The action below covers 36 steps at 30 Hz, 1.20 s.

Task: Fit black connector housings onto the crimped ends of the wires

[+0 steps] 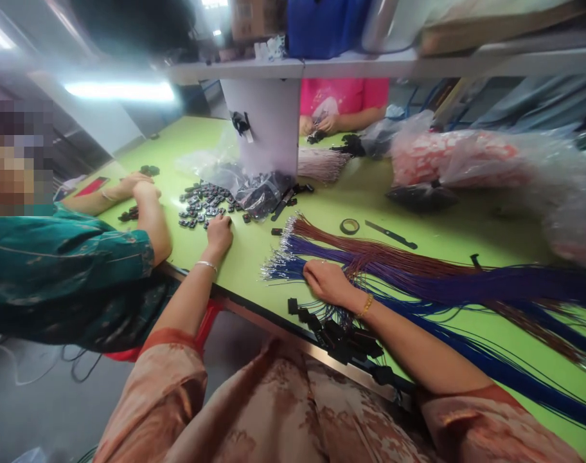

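Note:
My left hand (220, 233) is at the near edge of a pile of small black plastic connectors (199, 204). Its fingers are pinched together, and a small dark connector shows at the fingertips. My right hand (328, 283) rests with curled fingers on a bundle of blue wires (293, 267), close to their silvery crimped ends. What lies under its palm is hidden. Purple wires (317, 247) and brown wires (331, 236) are spread just beyond it. Below my right wrist, black connectors (338, 341) joined to wires hang over the table's front edge.
On the green table (254, 251) lie a roll of black tape (349, 226) and a dark flat blade-like tool (392, 235). A clear bag of black parts (264, 193) is behind the pile. Co-workers sit at left, in a green sleeve (105, 244), and across, in a pink shirt (344, 96).

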Motion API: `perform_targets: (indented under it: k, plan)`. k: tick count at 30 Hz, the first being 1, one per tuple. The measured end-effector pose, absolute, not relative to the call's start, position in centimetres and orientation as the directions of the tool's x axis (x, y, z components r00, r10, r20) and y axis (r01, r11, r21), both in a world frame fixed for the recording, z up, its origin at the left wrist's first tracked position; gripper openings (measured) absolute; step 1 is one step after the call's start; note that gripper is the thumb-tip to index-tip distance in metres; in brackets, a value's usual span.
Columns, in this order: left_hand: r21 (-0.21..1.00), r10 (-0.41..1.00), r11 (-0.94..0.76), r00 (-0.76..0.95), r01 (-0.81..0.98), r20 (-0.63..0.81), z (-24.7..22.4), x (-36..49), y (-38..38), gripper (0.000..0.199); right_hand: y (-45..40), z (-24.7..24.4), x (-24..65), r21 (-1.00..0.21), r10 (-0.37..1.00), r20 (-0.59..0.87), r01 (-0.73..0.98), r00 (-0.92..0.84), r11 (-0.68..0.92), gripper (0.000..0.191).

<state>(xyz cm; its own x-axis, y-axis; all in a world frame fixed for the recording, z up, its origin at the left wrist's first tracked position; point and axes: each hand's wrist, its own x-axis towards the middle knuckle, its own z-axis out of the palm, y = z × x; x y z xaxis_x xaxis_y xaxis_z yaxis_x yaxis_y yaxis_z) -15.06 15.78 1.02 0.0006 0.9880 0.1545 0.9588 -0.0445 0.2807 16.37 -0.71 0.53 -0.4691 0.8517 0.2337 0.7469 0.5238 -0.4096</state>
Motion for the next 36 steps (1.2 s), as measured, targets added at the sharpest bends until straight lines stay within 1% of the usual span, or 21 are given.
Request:
perform_targets:
  k: [2, 4, 6, 7, 9, 11, 13, 14, 15, 16, 18, 20, 22, 25, 29, 33, 36]
  plan:
    - [0.248, 0.981, -0.049, 0.000, 0.967, 0.193, 1.0, -14.8, 14.9, 0.030, -0.7, 0.5, 16.5, -0.466, 0.862, 0.243, 0.726, -0.445, 0.506, 0.017]
    - [0.248, 0.974, -0.068, 0.010, 0.966, 0.227, 1.0, -14.6, 13.7, 0.023, -0.8, 0.7, 16.4, -0.529, 0.873, 0.251, 0.696, -0.418, 0.486, 0.013]
    - [0.293, 0.973, -0.083, 0.013, 0.952, 0.232, 1.0, -14.5, 12.3, 0.019, -0.7, 1.2, 16.2, -0.598, 0.884, 0.252, 0.655, -0.393, 0.461, 0.011]
    - [0.334, 0.973, -0.086, 0.008, 0.939, 0.229, 1.0, -14.4, 11.6, 0.020, -0.6, 1.5, 16.0, -0.633, 0.891, 0.248, 0.632, -0.381, 0.447, 0.011]
    - [0.459, 0.974, -0.090, -0.018, 0.884, 0.225, 1.1, -14.3, 10.2, 0.026, -0.4, 2.3, 15.5, -0.692, 0.896, 0.235, 0.583, -0.376, 0.427, 0.010]
    - [0.648, 0.979, -0.085, -0.059, 0.757, 0.197, 1.4, -13.8, 8.7, 0.030, -0.1, 3.2, 14.7, -0.729, 0.888, 0.229, 0.534, -0.399, 0.428, 0.008]
    - [0.860, 0.990, -0.035, -0.099, 0.508, 0.099, 1.7, -12.9, 7.1, 0.030, 0.2, 4.1, 13.8, -0.754, 0.875, 0.225, 0.492, -0.429, 0.436, 0.007]
    - [0.938, 0.995, 0.007, -0.100, 0.346, 0.030, 1.9, -12.3, 6.2, 0.031, 0.4, 4.5, 13.4, -0.766, 0.869, 0.224, 0.472, -0.441, 0.437, 0.007]
    - [0.982, 0.996, 0.053, -0.083, 0.181, -0.039, 2.1, -11.6, 5.2, 0.033, 0.5, 4.8, 13.0, -0.778, 0.864, 0.224, 0.451, -0.450, 0.437, 0.007]
    - [0.995, 0.994, 0.099, -0.053, 0.033, -0.097, 2.3, -10.9, 4.3, 0.035, 0.6, 5.1, 12.6, -0.789, 0.860, 0.226, 0.432, -0.457, 0.437, 0.007]
    - [0.960, 0.981, 0.194, 0.035, -0.203, -0.190, 2.7, -9.5, 2.4, 0.040, 0.7, 5.5, 11.9, -0.805, 0.854, 0.237, 0.398, -0.464, 0.440, 0.007]
    - [0.896, 0.965, 0.263, 0.110, -0.358, -0.239, 3.0, -8.3, 0.7, 0.040, 0.6, 5.6, 11.6, -0.815, 0.854, 0.246, 0.379, -0.458, 0.438, 0.008]
    - [0.836, 0.955, 0.297, 0.149, -0.461, -0.257, 3.0, -7.3, -0.5, 0.035, 0.5, 5.4, 11.4, -0.820, 0.863, 0.249, 0.379, -0.439, 0.429, 0.008]
    - [0.780, 0.948, 0.318, 0.172, -0.539, -0.268, 2.8, -6.4, -1.6, 0.028, 0.2, 4.9, 11.5, -0.805, 0.877, 0.251, 0.415, -0.409, 0.423, 0.010]
    - [0.748, 0.940, 0.340, 0.200, -0.570, -0.276, 2.4, -5.6, -2.2, 0.025, -0.2, 4.6, 11.8, -0.764, 0.890, 0.244, 0.488, -0.386, 0.422, 0.018]
    - [0.742, 0.942, 0.337, 0.218, -0.580, -0.257, 2.4, -5.2, -2.5, 0.026, -0.6, 4.7, 11.8, -0.725, 0.880, 0.238, 0.527, -0.412, 0.443, 0.021]
    - [0.747, 0.943, 0.331, 0.222, -0.577, -0.247, 2.5, -5.0, -2.6, 0.028, -0.7, 4.8, 11.9, -0.726, 0.884, 0.221, 0.536, -0.412, 0.431, 0.021]
